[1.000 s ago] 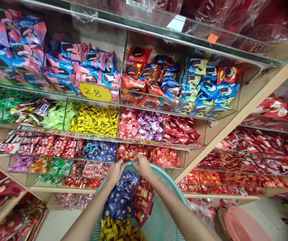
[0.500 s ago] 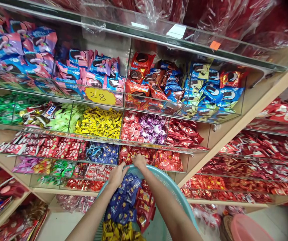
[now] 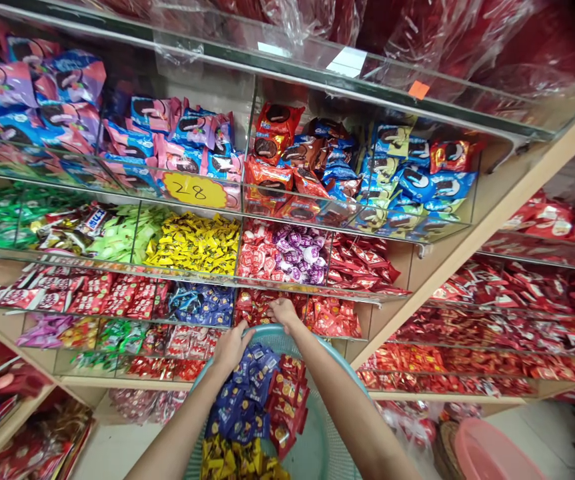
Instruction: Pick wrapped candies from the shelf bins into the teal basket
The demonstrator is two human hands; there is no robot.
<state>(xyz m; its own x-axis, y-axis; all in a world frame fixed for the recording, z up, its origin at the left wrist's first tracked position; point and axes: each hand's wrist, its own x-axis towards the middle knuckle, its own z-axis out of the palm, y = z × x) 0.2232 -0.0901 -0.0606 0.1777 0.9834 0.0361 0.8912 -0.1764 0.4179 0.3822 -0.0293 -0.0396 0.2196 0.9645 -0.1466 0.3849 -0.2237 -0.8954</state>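
A turquoise plastic basket [image 3: 360,383] is tipped up against the lower shelves. My left hand [image 3: 232,347] is closed on its far rim, thumb over the edge. Past the rim, my right hand [image 3: 283,311] reaches into a shelf compartment of red wrapped candies [image 3: 252,307]. Its fingers are bent down among them; what they hold is hidden. Inside the basket lie blue candy packets [image 3: 242,393], red packets [image 3: 287,403] to their right, and yellow packets [image 3: 240,460] nearest me.
Glass-fronted shelves hold yellow candies [image 3: 192,243], purple candies [image 3: 300,253] and wrapped cookies [image 3: 272,143]. A slanting wooden upright [image 3: 447,263] separates them from red goods [image 3: 497,293] on the right. A pink tub [image 3: 490,450] stands on the floor at lower right.
My right hand has turned and bent its fingers further down into the red candies. My left hand stays on the basket rim. The view has shifted slightly.
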